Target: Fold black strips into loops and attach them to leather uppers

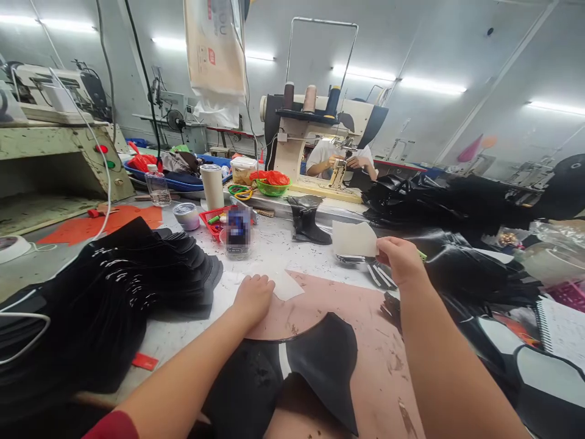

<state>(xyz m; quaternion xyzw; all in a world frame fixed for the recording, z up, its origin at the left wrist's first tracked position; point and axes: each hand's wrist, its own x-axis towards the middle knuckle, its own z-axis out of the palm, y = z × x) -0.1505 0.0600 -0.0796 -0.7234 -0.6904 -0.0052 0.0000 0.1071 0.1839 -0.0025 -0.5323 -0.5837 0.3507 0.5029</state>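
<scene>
My right hand (402,259) is closed in a pinch on the edge of a cream-white sheet (354,239), raised a little above the table. Below that sheet lie small black pieces with white strips (381,275). With fingers curled, my left hand (255,299) grips the edge of another white sheet (289,286) near the far edge of a pink board (375,341); its fingertips are partly hidden. Closer to me on the board rests a black leather-like piece (326,353) with a white strip (284,360) across it. Part of it curls up.
Stacked black pieces (173,274) fill the left side; more black material (475,262) is heaped at right. Farther back stand a white tumbler (212,188), a red basket (212,225) and a black boot-shaped piece (308,219). Someone works behind a sewing machine (286,146).
</scene>
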